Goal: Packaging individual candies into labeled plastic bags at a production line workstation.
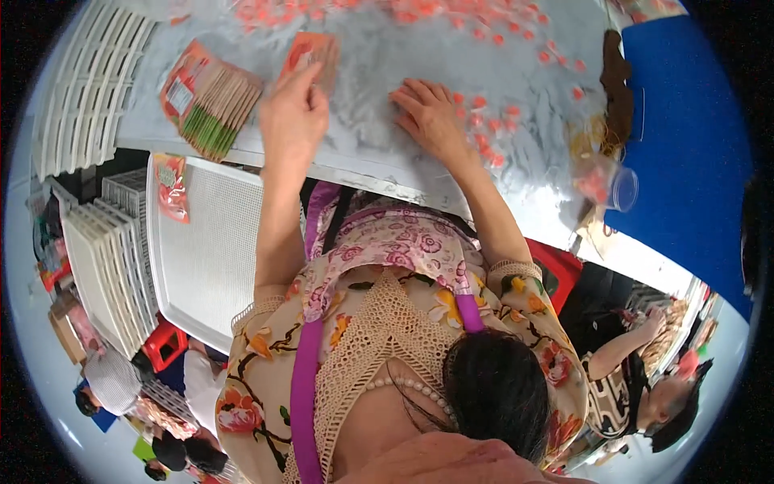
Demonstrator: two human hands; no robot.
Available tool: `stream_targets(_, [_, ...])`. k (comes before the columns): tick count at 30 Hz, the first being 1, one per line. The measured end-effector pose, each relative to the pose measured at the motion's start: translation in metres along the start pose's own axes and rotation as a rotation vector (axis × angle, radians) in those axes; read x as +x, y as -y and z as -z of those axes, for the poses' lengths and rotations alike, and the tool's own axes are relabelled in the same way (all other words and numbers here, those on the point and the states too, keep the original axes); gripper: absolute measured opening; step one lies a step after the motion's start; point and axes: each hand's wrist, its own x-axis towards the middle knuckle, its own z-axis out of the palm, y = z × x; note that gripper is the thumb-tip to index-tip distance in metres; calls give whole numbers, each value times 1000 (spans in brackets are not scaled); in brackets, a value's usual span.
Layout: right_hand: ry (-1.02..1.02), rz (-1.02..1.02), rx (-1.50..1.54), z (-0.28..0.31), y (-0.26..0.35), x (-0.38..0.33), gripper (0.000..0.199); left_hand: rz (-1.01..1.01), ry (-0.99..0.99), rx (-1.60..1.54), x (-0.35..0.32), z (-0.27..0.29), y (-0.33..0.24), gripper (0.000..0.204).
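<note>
My left hand (294,117) is over the grey table with its fingers closed at the near edge of a small red packet (310,50). The packet is slightly blurred and shows a tan strip along its right side. To the left of that hand lies a fanned stack of red, tan and green packets (214,101). My right hand (431,117) rests on the tabletop with its fingers spread and nothing visible in them. Just beyond its right side are small red wrapped pieces (492,123), scattered on the table.
More red pieces (419,10) cover the table's far side. A clear plastic cup (622,189) lies at the right, beside a blue surface (685,145). On the left a white tray (210,250) holds one red packet (172,187), near stacked white trays (101,266). Other people sit behind.
</note>
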Motion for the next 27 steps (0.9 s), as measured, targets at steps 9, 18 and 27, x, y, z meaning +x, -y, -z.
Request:
stream_targets(9, [-87,-237,-254,45,-21,-58,96,-151,342,93,-31,-106,9,44])
stream_targets(18, [-83,-147,-34,23,-20,-41,96,-28,457,-146,-42,-141,-15,33])
stream_targets(27, [-175,-154,61,20,-14,-39,52,312,717,-684,-33,-145,19,45])
